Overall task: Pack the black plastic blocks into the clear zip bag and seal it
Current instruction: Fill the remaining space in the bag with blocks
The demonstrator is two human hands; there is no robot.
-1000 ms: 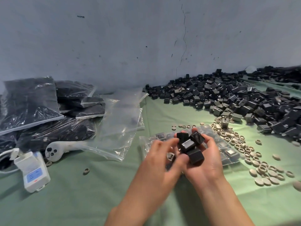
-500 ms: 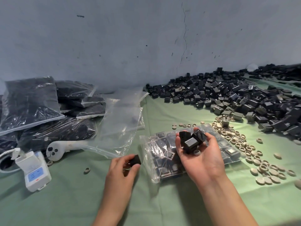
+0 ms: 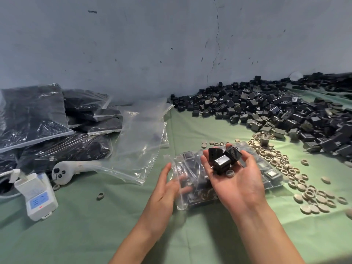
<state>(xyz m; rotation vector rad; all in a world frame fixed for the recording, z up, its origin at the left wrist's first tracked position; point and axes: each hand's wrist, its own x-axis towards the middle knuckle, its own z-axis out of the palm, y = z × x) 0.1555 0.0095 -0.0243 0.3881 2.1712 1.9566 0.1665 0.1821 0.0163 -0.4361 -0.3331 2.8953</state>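
Note:
A clear zip bag [image 3: 274,177] lies on the green cloth in front of me, partly filled with black blocks and some grey rings. My left hand [image 3: 164,187] is at the bag's open left end, its fingers reaching inside and blurred behind the plastic. No block shows in it. My right hand [image 3: 236,180] hovers palm up over the bag, cupping three black blocks [image 3: 222,161] and one grey ring [image 3: 230,173]. A large heap of loose black blocks [image 3: 276,113] spreads along the wall at the right.
Several grey rings and discs [image 3: 308,195] are scattered right of the bag. Empty clear bags [image 3: 141,141] lie to the left, with filled sealed bags [image 3: 38,115] stacked behind them. A white handheld device [image 3: 64,171] and a small white unit [image 3: 39,201] sit at the near left.
My left hand took one block from my right hand, carried it left, then pushed its fingers into the bag's mouth. My right hand stayed over the bag with fewer blocks.

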